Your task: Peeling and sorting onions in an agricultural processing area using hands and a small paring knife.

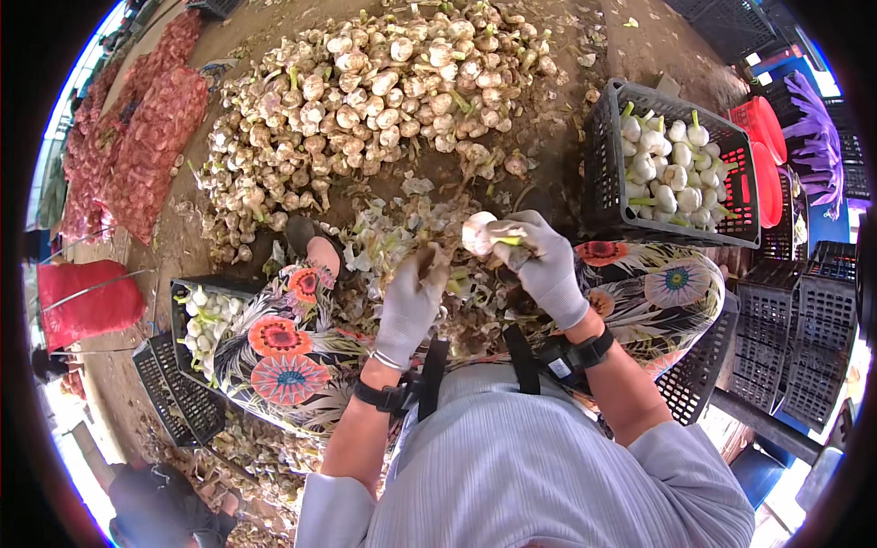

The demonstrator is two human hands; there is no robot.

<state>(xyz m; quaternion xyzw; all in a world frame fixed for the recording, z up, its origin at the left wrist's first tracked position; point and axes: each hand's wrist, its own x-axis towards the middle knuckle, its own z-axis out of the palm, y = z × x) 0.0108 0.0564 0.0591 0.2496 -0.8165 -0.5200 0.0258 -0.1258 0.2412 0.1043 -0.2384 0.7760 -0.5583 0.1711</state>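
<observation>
My right hand (545,264), in a pale grey work glove, holds a garlic bulb (479,233) by its short green stem, with the bulb pointing left. To its left, my left hand (414,294), gloved alike, has its fingers curled over a brownish piece that looks like dry garlic skin; the fingertips are partly hidden. Loose garlic skins (384,236) cover the ground between my knees. Beyond them lies a large heap of untrimmed garlic bulbs (370,103). Whiter, cleaned bulbs (675,177) fill a black plastic crate (610,157) by my right knee.
Another crate (179,342) of white garlic is beside my left knee. Red mesh sacks of garlic (157,123) and a red bag (89,301) lie at the left. Red buckets (766,185) and stacked black crates (764,342) stand at the right. Part of another person (164,503) shows at lower left.
</observation>
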